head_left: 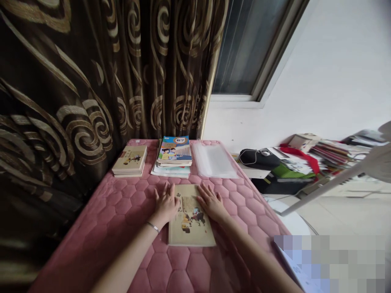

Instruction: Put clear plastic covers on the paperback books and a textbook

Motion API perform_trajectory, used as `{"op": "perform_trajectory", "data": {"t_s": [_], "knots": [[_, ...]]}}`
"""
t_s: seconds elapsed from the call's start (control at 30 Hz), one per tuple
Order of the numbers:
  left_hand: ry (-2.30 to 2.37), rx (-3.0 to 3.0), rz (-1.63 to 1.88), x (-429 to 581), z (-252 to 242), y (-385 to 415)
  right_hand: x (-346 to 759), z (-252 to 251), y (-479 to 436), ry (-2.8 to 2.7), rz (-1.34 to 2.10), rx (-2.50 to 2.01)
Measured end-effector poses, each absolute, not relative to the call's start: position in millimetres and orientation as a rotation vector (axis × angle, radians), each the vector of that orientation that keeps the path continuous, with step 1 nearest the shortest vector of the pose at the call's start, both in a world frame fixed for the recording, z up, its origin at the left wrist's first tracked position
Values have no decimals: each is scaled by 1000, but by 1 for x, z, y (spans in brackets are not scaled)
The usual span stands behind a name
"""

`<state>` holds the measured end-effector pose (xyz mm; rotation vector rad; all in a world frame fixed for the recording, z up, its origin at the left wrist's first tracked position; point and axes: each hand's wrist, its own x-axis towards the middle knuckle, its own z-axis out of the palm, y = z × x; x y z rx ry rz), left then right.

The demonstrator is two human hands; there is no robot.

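A beige book [191, 232] with Chinese characters and painted figures on its cover lies closed and flat on the pink quilted surface [171, 268]. My left hand [166, 204], with a thin silver bracelet at the wrist, rests at the book's left edge with its fingers spread. Along the right edge lies my right hand [212, 203], its fingers also stretched out and touching the cover's upper right part. Neither hand is closed around the book.
At the far end sit a stack of similar beige books [130, 160], a pile of textbooks [174, 152] with a blue-topped cover, and clear plastic sheets [215, 160]. A patterned curtain [137, 69] borders the left. Right of the bed stand a white lamp arm [326, 183] and cluttered papers [339, 152].
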<state>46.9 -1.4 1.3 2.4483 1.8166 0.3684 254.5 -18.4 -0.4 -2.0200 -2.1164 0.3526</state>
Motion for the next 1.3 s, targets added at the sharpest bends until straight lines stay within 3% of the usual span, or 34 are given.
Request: {"op": "perform_trajectory", "data": {"t_s": [0.23, 0.43, 0.57, 0.83, 1.17, 1.3], "knots": [[1728, 2646, 439, 55, 13, -42, 240, 4, -59, -2161, 194, -2065], [1737, 2621, 435, 58, -15, -123, 194, -31, -134, -2007, 41, -2108], [1747, 2600, 440, 55, -19, -137, 176, -45, -152, -1866, 0, -2145], [1751, 2433, 315, 35, -1, -123, 207, -39, -156, -1774, 176, -2213], [1433, 2352, 326, 3, -3, -108, 226, -22, -156, -1673, 367, -2251], [1550, 2395, 319, 16, 11, -111, 243, -18, -149, -1589, 509, -2082]]}}
